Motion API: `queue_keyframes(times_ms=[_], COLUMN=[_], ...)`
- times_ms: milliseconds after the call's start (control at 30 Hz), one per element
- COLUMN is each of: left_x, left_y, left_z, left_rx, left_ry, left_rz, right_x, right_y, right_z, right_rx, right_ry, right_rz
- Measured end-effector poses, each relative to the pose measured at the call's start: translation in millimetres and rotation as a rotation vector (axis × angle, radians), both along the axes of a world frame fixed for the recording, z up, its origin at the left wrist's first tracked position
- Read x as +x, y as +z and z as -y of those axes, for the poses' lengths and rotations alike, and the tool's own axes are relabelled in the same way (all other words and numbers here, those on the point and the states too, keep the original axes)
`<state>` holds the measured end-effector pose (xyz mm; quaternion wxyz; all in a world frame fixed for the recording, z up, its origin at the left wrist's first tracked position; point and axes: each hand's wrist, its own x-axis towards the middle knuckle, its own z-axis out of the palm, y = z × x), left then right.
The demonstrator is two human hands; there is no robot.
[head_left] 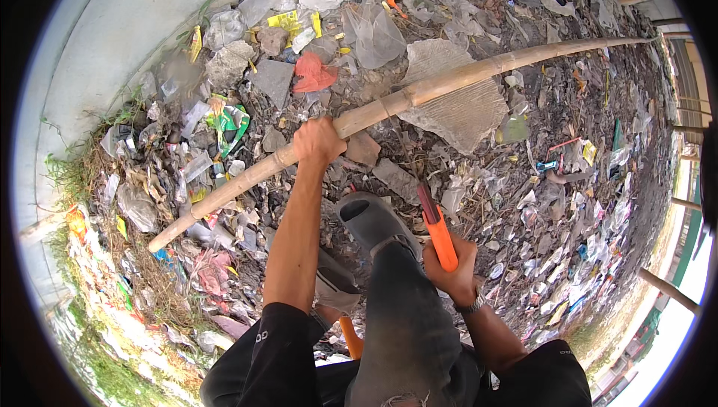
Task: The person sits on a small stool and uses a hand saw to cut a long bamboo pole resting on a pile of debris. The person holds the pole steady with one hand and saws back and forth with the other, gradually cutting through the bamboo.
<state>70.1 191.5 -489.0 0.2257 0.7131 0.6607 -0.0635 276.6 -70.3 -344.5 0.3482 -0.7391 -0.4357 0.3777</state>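
Observation:
My left hand [319, 140] is closed around a long bamboo pole [449, 87]. The pole slants across the view, from low at the left to high at the far right. In my right hand [458, 269] is an orange-handled tool [440, 239]. Its narrow dark red end points up and away from me, and I cannot make out its exact kind. One of my feet, in a dark grey clog [372, 222], stands between my hands. The other clog [336, 284] is partly hidden behind my left arm.
Mixed litter and rubble cover the ground. A large ridged grey slab [456, 112] lies partly under the pole. A pale wall [112, 41] curves along the left. Beside my leg an orange piece [351, 337] shows in part. Wooden posts [668, 290] stand at the right edge.

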Motion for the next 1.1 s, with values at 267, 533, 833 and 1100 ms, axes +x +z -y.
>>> queue_keyframes(times_ms=[267,533,833,1100], left_x=[11,4,10,12], left_y=[-5,-6,-11,-8], left_z=[-8,-4,9,8], left_rx=[0.036,0.069,0.147,0.152], left_ry=[-0.047,-0.067,-0.064,-0.06], left_rz=[-0.004,-0.015,-0.021,-0.007], right_x=[14,34,43,41], right_y=[4,91,38,32], right_z=[-133,-63,-18,5], right_rx=[0.203,0.302,0.008,-0.072], right_ry=[0.099,0.116,0.047,0.05], right_rz=[0.107,0.085,-0.003,-0.032])
